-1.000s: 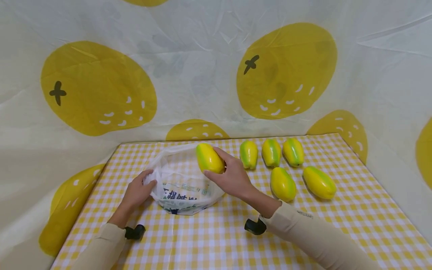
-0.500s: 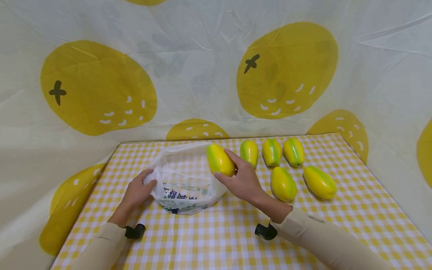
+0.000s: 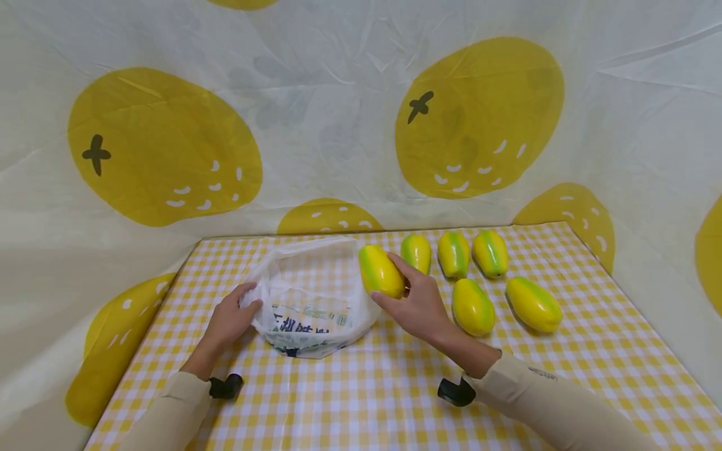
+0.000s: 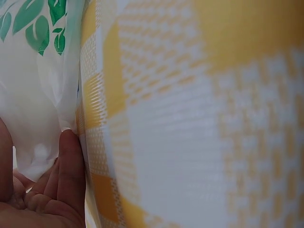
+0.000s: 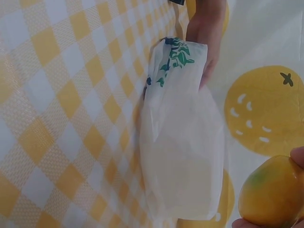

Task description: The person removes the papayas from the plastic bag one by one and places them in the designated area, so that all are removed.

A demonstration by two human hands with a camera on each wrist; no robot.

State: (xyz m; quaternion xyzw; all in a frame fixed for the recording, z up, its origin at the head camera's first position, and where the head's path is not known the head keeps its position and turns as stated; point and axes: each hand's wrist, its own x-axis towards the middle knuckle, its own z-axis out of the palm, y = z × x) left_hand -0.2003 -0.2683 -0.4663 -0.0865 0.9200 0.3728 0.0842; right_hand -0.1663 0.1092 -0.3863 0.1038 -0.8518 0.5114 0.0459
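Note:
My right hand (image 3: 417, 307) holds a yellow papaya (image 3: 380, 272) with a green stripe, thumb at the near side and fingers at the far side. The papaya is up beside the right rim of a white plastic bag (image 3: 358, 341), outside its mouth. At the bag's left edge, my left hand (image 3: 227, 321) pinches the rim between thumb and fingers. The bag stands with its mouth spread, dark lettering showing inside. In the left wrist view, the fingers (image 4: 71, 175) meet the thin plastic (image 4: 33, 99) near green leaf prints. The right wrist view shows the bag's side (image 5: 183, 142) and part of the papaya (image 5: 273, 192).
Several more papayas lie to the right: three in a back row (image 3: 454, 255), one nearer (image 3: 474, 308) and one further right (image 3: 534, 305). A yellow checked cloth (image 3: 338, 407) covers the table. A fruit-printed sheet (image 3: 327, 125) hangs behind.
My right hand has moved right with the papaya, from over the bag's mouth to beyond its right rim. My left hand and the bag have stayed nearly still.

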